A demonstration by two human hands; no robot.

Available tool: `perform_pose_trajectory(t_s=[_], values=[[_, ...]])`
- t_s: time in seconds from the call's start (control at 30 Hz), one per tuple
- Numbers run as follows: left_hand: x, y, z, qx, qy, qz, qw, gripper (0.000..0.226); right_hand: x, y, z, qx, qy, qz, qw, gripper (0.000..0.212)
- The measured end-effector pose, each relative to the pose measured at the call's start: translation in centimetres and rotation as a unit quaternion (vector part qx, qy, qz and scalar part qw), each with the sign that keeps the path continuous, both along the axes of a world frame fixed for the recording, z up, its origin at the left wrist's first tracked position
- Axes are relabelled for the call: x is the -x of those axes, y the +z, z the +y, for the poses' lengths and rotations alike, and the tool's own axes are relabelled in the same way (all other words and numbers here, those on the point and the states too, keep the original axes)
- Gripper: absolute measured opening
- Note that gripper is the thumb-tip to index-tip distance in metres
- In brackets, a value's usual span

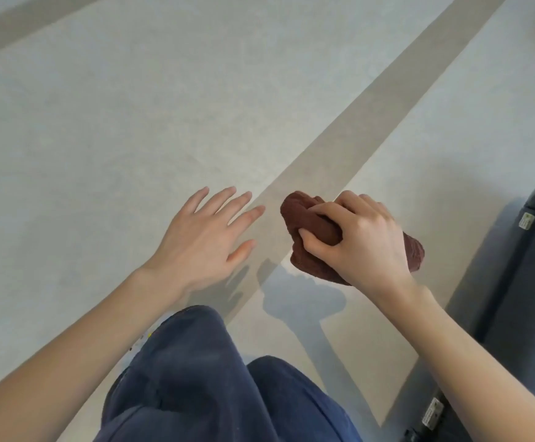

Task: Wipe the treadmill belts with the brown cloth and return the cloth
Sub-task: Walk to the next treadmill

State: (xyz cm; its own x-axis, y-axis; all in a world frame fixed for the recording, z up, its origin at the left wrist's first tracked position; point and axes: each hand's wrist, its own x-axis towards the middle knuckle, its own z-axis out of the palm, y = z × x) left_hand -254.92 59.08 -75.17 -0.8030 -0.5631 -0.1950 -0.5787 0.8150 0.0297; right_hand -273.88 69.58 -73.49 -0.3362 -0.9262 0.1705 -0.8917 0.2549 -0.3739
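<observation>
My right hand (360, 237) grips the brown cloth (311, 224), bunched up in my curled fingers and thumb, held above the pale floor. Part of the cloth sticks out behind my wrist. My left hand (205, 237) hovers just left of the cloth with its fingers straight and spread, holding nothing. A dark grey edge of a treadmill (528, 282) runs along the right side of the view, a little right of my right hand. Its belt is not visible.
The pale grey floor (132, 122) has darker beige stripes (355, 129) running diagonally. My legs in dark blue trousers (196, 378) fill the bottom centre. White labels (527, 221) sit on the treadmill's edge.
</observation>
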Motion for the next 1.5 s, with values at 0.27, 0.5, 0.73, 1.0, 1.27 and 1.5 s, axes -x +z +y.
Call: perform_pose_trajectory(t_s=[0.27, 0.5, 0.73, 1.0, 1.27, 1.5], values=[[-5.8, 14.3, -7.1, -0.039, -0.043, -0.005, 0.998, 0.049, -5.1, 12.8, -7.4, -0.006, -0.001, -0.029, 1.0, 0.02], [-7.7, 32.6, -9.5, -0.051, -0.04, -0.011, 0.998, 0.051, -5.9, 31.3, -8.4, -0.035, -0.022, -0.025, 0.999, 0.02], [-8.0, 51.3, -13.0, -0.07, -0.1, 0.021, 0.992, 0.049, -7.5, 50.9, -10.1, -0.053, -0.053, -0.014, 0.997, 0.024], [-4.3, 63.5, -17.9, -0.016, -0.173, 0.041, 0.984, 0.05, -7.2, 62.4, -11.1, -0.003, -0.135, 0.003, 0.991, 0.035], [5.1, 65.6, -18.6, -0.035, -0.253, 0.039, 0.966, 0.047, -2.5, 64.3, -8.6, -0.006, -0.289, -0.004, 0.957, 0.022], [17.9, 66.1, -20.2, -0.061, -0.355, 0.02, 0.933, 0.051, 5.0, 64.1, -7.5, -0.027, -0.393, -0.038, 0.918, 0.019]])
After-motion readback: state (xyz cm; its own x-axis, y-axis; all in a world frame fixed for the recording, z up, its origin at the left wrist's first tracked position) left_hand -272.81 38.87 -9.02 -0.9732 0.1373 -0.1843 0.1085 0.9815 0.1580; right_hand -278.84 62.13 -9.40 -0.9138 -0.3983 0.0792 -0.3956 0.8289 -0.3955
